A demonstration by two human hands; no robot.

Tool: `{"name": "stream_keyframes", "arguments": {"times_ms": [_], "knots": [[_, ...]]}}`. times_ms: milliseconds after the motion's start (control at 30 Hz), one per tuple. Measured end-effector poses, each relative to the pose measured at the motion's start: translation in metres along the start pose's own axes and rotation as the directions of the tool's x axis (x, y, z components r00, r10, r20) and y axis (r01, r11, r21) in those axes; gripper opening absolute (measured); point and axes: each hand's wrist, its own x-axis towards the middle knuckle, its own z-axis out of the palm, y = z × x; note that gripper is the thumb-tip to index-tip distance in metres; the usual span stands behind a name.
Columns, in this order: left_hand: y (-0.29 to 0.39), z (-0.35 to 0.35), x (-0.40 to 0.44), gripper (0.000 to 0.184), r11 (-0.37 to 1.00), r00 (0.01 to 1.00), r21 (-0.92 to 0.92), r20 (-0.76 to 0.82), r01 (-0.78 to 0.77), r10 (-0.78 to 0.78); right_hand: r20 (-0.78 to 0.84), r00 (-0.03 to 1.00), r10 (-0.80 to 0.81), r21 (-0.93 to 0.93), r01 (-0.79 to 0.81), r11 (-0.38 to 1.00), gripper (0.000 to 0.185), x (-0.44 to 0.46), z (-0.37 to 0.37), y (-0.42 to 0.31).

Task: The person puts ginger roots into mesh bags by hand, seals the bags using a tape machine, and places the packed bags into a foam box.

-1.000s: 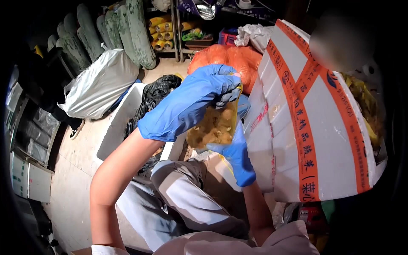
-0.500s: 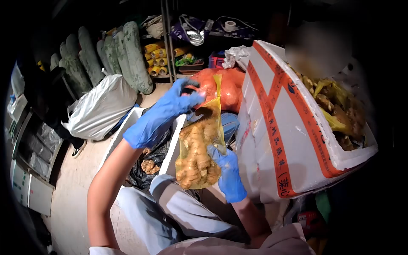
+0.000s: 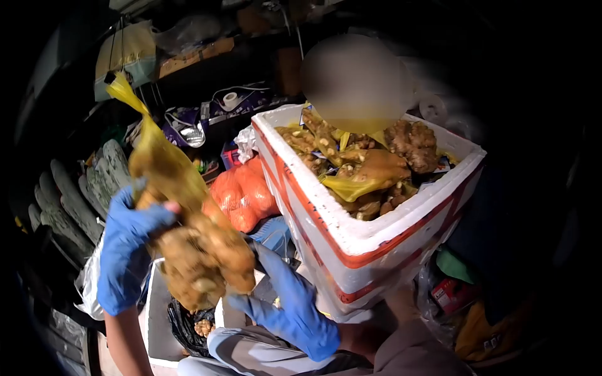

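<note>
My left hand (image 3: 128, 250), in a blue glove, grips a yellow mesh bag of ginger (image 3: 200, 250) by its side, with the thumb across the front. The bag is lifted and tilted, its narrow yellow neck pointing up to the left. My right hand (image 3: 291, 307), also in a blue glove, is by the lower right end of the bag. Its fingers and thumb are spread apart; whether they touch the ginger I cannot tell. To the right stands a white foam box (image 3: 370, 241) with red tape, heaped with more ginger (image 3: 376, 166), some in yellow mesh.
Behind the bag lies a red mesh sack (image 3: 244, 194) of round produce. Below is a white foam box (image 3: 164, 338) lined with a black plastic bag (image 3: 182, 329). Large pale-green gourds (image 3: 69, 194) lean at the left. A tape roll (image 3: 231, 100) lies on the back shelf.
My view has swung right and now looks down into the ginger box. The bag of ginger has tilted; my left hand has taken hold of its side, and my right hand's grip has opened.
</note>
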Motion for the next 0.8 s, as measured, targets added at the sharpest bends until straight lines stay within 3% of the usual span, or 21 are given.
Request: {"name": "stream_keyframes", "arguments": {"times_ms": [67,100,133,167,233,267,367,533,600,667,700,733,767,800], "knots": [[0.022,0.009,0.013,0.060,0.986,0.990,-0.116,0.069,-0.117,0.126,0.041,0.960,-0.278,-0.397,0.271,0.877,0.066,-0.010,-0.026,-0.026],[0.033,0.014,0.022,0.048,0.987,0.980,-0.120,0.155,-0.107,0.125,0.032,0.984,-0.173,-0.075,0.175,0.982,0.058,-0.018,-0.034,-0.039],[0.036,0.014,0.035,0.036,0.979,0.983,-0.158,0.105,-0.130,0.148,-0.026,0.882,-0.471,-0.216,0.455,0.864,0.044,-0.018,-0.038,-0.040],[0.031,0.025,0.050,0.033,0.900,0.900,0.051,0.091,-0.433,0.427,-0.037,0.893,-0.448,-0.248,0.426,0.870,0.039,-0.023,-0.049,-0.045],[0.038,0.049,0.072,0.029,0.792,0.785,0.047,0.182,-0.608,0.592,-0.069,0.915,-0.398,-0.293,0.362,0.885,0.034,-0.028,-0.070,-0.049],[0.048,0.070,0.077,0.029,0.853,0.818,-0.150,0.243,-0.499,0.521,-0.097,0.927,-0.363,-0.294,0.321,0.900,0.033,-0.028,-0.077,-0.044],[0.055,0.125,0.106,0.025,0.945,0.868,-0.245,0.396,-0.215,0.300,-0.180,0.947,-0.265,-0.286,0.207,0.936,0.031,-0.022,-0.096,-0.027],[-0.011,0.188,0.178,0.023,0.995,0.833,-0.100,0.549,-0.014,0.067,-0.256,0.954,-0.155,-0.259,0.087,0.962,0.028,-0.015,-0.119,-0.002],[-0.041,0.202,0.180,0.025,0.989,0.796,-0.067,0.601,0.133,-0.067,-0.276,0.954,-0.119,-0.243,0.051,0.969,0.027,-0.014,-0.127,0.005],[-0.075,0.210,0.183,0.024,0.976,0.795,0.214,0.583,0.048,-0.167,-0.287,0.953,-0.099,-0.236,0.030,0.971,0.026,-0.013,-0.132,0.011],[-0.083,0.212,0.176,0.025,0.957,0.746,0.175,0.600,0.231,-0.289,-0.290,0.953,-0.091,-0.233,0.022,0.972,0.025,-0.012,-0.135,0.013],[-0.088,0.215,0.178,0.034,0.960,0.818,0.281,0.556,-0.018,-0.147,-0.292,0.953,-0.081,-0.230,0.012,0.973,0.025,-0.011,-0.136,0.014],[-0.090,0.215,0.185,0.039,0.767,0.844,0.536,0.536,-0.354,0.016,-0.293,0.953,-0.072,-0.227,0.004,0.974,0.024,-0.010,-0.136,0.017],[-0.093,0.214,0.191,0.046,0.402,0.809,0.709,0.563,-0.579,0.171,-0.290,0.955,-0.066,-0.222,0.000,0.975,0.023,-0.009,-0.135,0.018]]}}
